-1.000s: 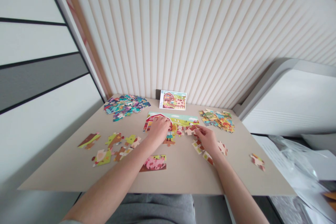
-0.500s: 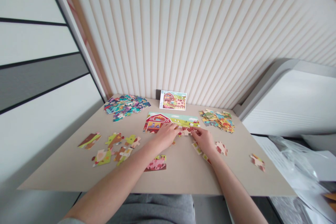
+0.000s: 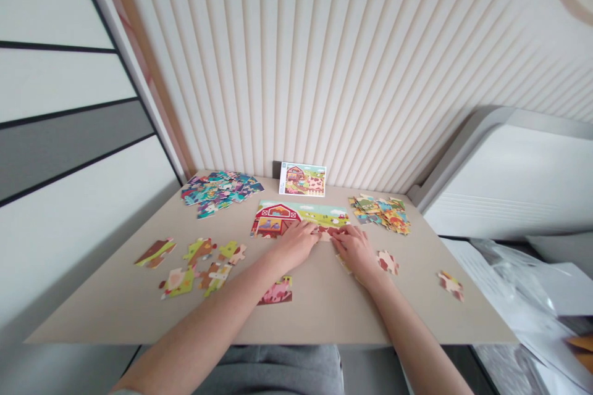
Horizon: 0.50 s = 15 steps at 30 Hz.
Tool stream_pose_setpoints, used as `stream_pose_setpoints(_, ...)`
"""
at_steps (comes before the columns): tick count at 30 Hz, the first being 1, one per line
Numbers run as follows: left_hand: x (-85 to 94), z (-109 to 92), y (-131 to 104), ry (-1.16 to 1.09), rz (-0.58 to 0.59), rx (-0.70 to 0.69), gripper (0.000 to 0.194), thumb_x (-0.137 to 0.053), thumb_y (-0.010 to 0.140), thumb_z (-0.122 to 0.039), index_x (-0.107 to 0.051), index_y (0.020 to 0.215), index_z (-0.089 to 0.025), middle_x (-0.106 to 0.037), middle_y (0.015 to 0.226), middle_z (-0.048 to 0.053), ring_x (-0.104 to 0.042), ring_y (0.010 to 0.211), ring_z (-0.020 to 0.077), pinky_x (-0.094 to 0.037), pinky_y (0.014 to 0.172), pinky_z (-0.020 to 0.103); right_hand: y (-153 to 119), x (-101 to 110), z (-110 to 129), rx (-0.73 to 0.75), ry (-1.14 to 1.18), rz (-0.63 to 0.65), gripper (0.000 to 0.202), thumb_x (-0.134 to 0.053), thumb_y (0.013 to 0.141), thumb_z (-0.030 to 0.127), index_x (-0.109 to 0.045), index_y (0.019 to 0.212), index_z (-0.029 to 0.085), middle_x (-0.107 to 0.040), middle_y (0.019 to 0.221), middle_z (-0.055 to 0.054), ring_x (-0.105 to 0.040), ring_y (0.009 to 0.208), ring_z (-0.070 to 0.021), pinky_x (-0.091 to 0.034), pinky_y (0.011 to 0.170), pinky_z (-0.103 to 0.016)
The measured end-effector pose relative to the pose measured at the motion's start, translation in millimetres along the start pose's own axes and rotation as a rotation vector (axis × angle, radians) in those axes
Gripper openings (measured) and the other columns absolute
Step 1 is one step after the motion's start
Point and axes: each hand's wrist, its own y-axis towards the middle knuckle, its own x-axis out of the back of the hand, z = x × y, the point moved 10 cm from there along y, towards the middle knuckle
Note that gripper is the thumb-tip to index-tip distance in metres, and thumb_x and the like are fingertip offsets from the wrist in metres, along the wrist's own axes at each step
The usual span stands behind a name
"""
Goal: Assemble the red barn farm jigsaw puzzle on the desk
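Observation:
A partly joined farm puzzle (image 3: 278, 212) lies flat, its barn on the left and green field with sheep on the right. My left hand (image 3: 296, 244) rests along its lower edge, fingers close together and fingertips at a brown-and-cream cow puzzle piece (image 3: 326, 234). From the other side, the bent fingers of my right hand (image 3: 356, 252) press on the same cow piece. Both hands hide part of the joint below the field. Under my right palm, a yellowish piece (image 3: 343, 263) is mostly covered. Close by on the right lies a loose cow piece (image 3: 388, 261).
A picture card (image 3: 303, 180) leans against the ribbed wall. Piles of blue-purple pieces (image 3: 220, 190) and orange-yellow pieces (image 3: 382, 213) sit at the back. Several loose pieces (image 3: 178, 282) are at left, a pig section (image 3: 279, 292) in front, another cow piece (image 3: 450, 285) far right.
My right hand has shifted slightly left and lower, its fingers flatter on the cow piece, covering more of the yellowish pieces. My left hand stays nearly in place. The view has tilted slightly.

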Motion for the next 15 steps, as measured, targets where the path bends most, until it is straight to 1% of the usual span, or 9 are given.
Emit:
stream_pose_setpoints(3,-0.6,-1,1,0.001,-0.002,0.002,0.036,-0.047,0.096,-0.01,-0.069,0.122,-0.021,-0.065,0.125,0.011,-0.056,0.122,0.0252,-0.04,0.105,0.04,-2,0,6,0.052,0.009,0.024,0.03,-0.049,0.104,0.029,-0.074,0.121,0.029,-0.069,0.121,-0.008,-0.06,0.114,-0.0235,-0.042,0.097,-0.037)
stream_pose_setpoints(6,-1.9,-3,0,0.004,0.001,-0.001,0.035,-0.048,0.096,-0.011,-0.069,0.123,-0.022,-0.066,0.126,0.01,-0.057,0.122,0.0245,-0.041,0.105,0.039,-4,-1,7,0.058,0.035,0.045,0.031,-0.048,0.103,0.028,-0.073,0.122,0.029,-0.069,0.124,-0.007,-0.062,0.114,-0.0224,-0.041,0.099,-0.037)
stream_pose_setpoints(9,-3.3,-5,-1,0.014,0.007,-0.009,0.039,-0.048,0.095,-0.01,-0.067,0.127,-0.023,-0.067,0.127,0.01,-0.058,0.123,0.0243,-0.04,0.106,0.039,-6,4,8,0.07,0.085,0.024,0.032,-0.047,0.103,0.027,-0.072,0.123,0.031,-0.069,0.126,-0.005,-0.062,0.114,-0.0206,-0.041,0.099,-0.036)
stream_pose_setpoints(12,1.2,-5,-1,0.027,0.021,-0.026,0.043,-0.05,0.092,-0.008,-0.065,0.129,-0.023,-0.067,0.129,0.008,-0.058,0.124,0.0234,-0.041,0.108,0.039,-6,17,1,0.042,0.129,-0.062,0.033,-0.045,0.104,0.03,-0.072,0.122,0.029,-0.07,0.126,-0.005,-0.062,0.115,-0.0209,-0.04,0.101,-0.037)
stream_pose_setpoints(14,12.6,-3,-3,0.04,0.028,-0.034,0.043,-0.055,0.088,-0.008,-0.066,0.127,-0.023,-0.065,0.133,0.009,-0.059,0.125,0.0246,-0.041,0.109,0.041,-7,30,-14,-0.035,0.138,-0.15,0.034,-0.043,0.104,0.032,-0.074,0.117,0.026,-0.071,0.123,-0.007,-0.062,0.115,-0.0226,-0.041,0.103,-0.038)
stream_pose_setpoints(15,21.8,-2,-6,0.05,0.025,-0.035,0.042,-0.057,0.087,-0.008,-0.067,0.126,-0.022,-0.064,0.135,0.01,-0.059,0.125,0.0256,-0.041,0.11,0.042,-9,36,-23,-0.082,0.139,-0.187,0.035,-0.043,0.104,0.033,-0.075,0.113,0.025,-0.072,0.12,-0.008,-0.063,0.113,-0.0235,-0.041,0.103,-0.039)
